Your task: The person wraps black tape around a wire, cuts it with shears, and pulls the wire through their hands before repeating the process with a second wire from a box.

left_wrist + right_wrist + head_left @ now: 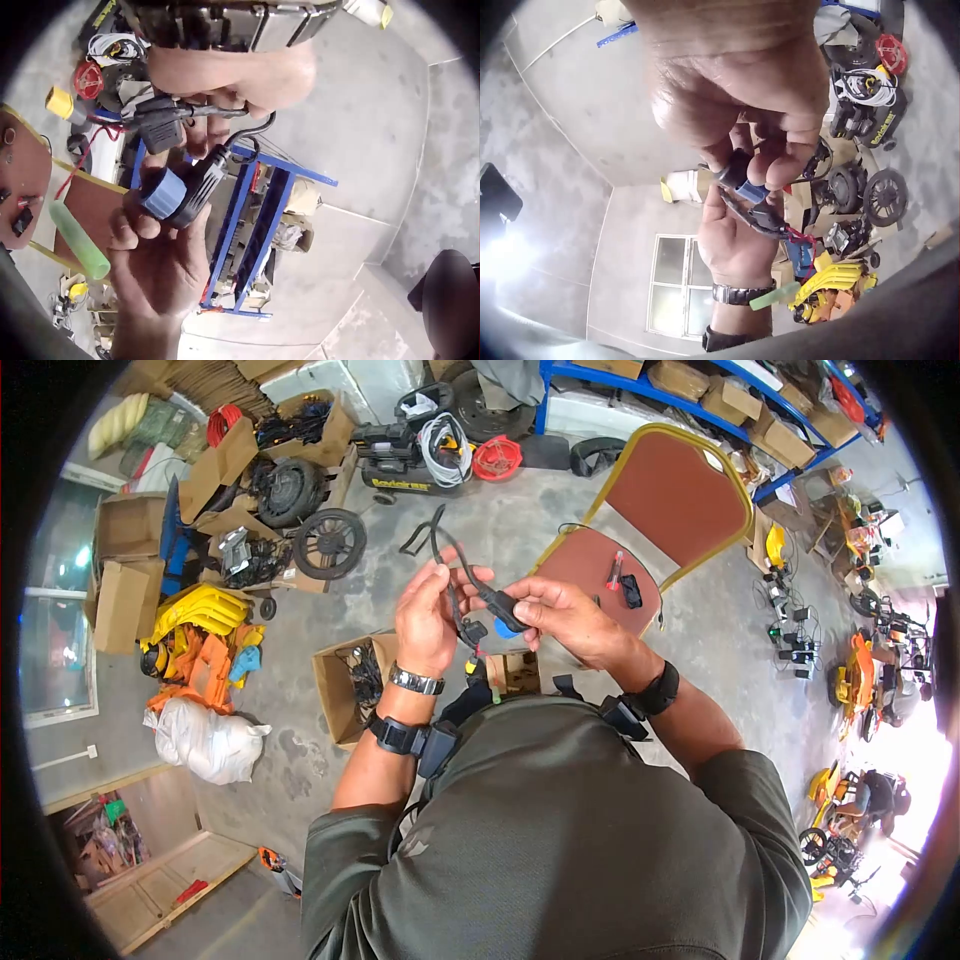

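In the head view my left hand point(425, 622) holds a black cable point(445, 540), which loops up above the fingers. My right hand point(580, 622) pinches a black plug-like connector point(201, 186) with a ribbed blue end point(163, 193), seen best in the left wrist view. A black fuse-holder-like block point(161, 131) sits on the cable close to my left fingers. Past it extends a yellow plug point(60, 102). A thin red wire point(79, 166) hangs down with a pale green tube point(79, 241) at its end.
A red-brown chair point(680, 490) stands ahead, a red-capped tube point(614, 570) and a small black item point(631, 592) on its seat. Below my hands is an open cardboard box point(335, 695). Wheels point(330, 544), yellow panels point(205, 612) and a compressor point(405, 470) lie around the floor.
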### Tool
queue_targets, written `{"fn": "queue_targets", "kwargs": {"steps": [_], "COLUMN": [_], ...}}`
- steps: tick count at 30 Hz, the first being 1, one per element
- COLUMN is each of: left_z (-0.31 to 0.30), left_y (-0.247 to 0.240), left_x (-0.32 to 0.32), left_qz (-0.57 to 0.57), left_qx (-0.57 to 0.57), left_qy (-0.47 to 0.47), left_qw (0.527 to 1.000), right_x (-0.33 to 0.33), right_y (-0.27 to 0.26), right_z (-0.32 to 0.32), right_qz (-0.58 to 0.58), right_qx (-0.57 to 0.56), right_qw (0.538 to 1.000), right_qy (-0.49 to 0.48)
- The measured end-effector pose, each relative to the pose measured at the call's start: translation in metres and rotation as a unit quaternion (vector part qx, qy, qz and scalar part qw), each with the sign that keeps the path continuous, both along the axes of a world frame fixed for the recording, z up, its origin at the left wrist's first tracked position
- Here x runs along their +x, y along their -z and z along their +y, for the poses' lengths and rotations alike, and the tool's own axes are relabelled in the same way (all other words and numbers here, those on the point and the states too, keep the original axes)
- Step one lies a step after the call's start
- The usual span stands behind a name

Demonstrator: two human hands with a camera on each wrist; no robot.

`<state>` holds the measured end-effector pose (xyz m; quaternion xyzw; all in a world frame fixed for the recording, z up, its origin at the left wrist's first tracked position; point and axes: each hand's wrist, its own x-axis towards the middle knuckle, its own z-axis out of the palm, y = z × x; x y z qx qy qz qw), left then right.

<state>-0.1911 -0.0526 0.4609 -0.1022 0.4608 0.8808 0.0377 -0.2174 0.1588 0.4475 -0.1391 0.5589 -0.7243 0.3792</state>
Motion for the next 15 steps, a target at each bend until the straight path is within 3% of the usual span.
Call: {"fn": "queue_targets", "kwargs": {"steps": [6,15], "left_z": [0.006,0.010], "left_y": [0.002,0.006], "left_x": [-0.005,-0.007], "left_qz": [0.028,0.040], "left_qx": [0.043,0.056], "left_qy": [0.012,-0.006], "left_qw": [0.999,0.998], "right_x": [0.007,0.006], "right_y": [0.004,0.013], "right_z": [-0.007,-0.011], "right_qz": [0.002,-0.015], "right_qx": [0.030,0.075], "right_qw": [0.999,0.997], "right_qy": [0.034,0.010]}}
